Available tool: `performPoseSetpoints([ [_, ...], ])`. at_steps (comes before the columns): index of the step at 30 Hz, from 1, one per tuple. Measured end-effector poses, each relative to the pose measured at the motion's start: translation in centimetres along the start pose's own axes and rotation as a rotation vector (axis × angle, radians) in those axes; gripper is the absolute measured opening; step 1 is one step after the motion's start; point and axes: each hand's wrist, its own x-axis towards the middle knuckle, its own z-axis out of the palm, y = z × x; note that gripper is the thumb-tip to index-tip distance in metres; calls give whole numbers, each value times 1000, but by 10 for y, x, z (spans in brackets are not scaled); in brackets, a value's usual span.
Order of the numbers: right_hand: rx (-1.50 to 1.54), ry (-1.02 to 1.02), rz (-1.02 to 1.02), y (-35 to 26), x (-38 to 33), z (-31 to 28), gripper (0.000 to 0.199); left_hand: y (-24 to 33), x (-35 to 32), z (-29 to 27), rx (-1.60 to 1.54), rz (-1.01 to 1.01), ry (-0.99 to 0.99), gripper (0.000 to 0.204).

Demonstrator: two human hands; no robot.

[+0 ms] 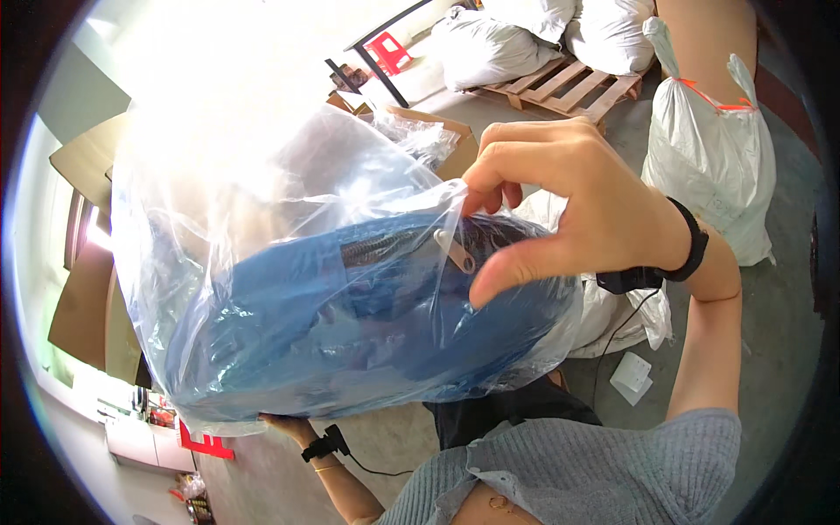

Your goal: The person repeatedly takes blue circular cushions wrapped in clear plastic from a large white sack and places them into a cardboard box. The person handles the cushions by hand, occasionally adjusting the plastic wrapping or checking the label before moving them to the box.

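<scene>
In the near foreground, a blue zippered bag (289, 350) is lying inside a clear plastic bag (153, 219), filling the centre and left of the view. Its zipper pull (455, 251) is showing near the upper edge, just left of the right thumb. The right hand (560, 201) is reaching over from the right; its fingers are curling against a raised fold of the plastic, while its thumb is standing apart from them. Whether the fingertips are gripping the film cannot be told. The left hand (287, 426) is lying at the lower edge of the plastic, mostly hidden beneath it, so its grasp cannot be told. Each wrist is bearing a black band, and a grey ribbed garment (604, 464) is covering the wearer's torso. Beyond, a piece of white paper (631, 378) is lying on the grey floor (726, 350). Farther right, a tied white sack (709, 166) is standing upright. In the distance, pale sacks (499, 52) are resting on a wooden pallet (573, 85), and a red stool (388, 52) is standing beside a dark metal frame (385, 86).
</scene>
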Motion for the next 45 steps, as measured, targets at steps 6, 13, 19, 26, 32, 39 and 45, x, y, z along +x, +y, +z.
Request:
performPoseSetpoints([
  [6, -322, 82, -169, -5, -4, 12, 37, 19, -24, 53, 96, 27, 81, 69],
  [13, -425, 71, -110, -19, -3, 9, 23, 20, -27, 60, 205, 47, 92, 69],
  [19, -251, 30, -22, -8, 0, 3, 11, 16, -25, 60, 211, 45, 95, 66],
  [26, -122, -16, 91, 13, -1, 1, 7, 41, 17, 38, 229, 16, -53, 51],
  [32, -16, -18, 96, 6, 7, -3, 11, 145, 22, 107, 697, 14, -119, 45],
  [39, -93, -49, -195, 23, 8, -12, 11, 124, 49, 70, 461, 150, -125, 58],
  [45, -70, 29, -99, 17, 6, -4, 17, 99, 54, 56, 436, 251, -2, 48],
])
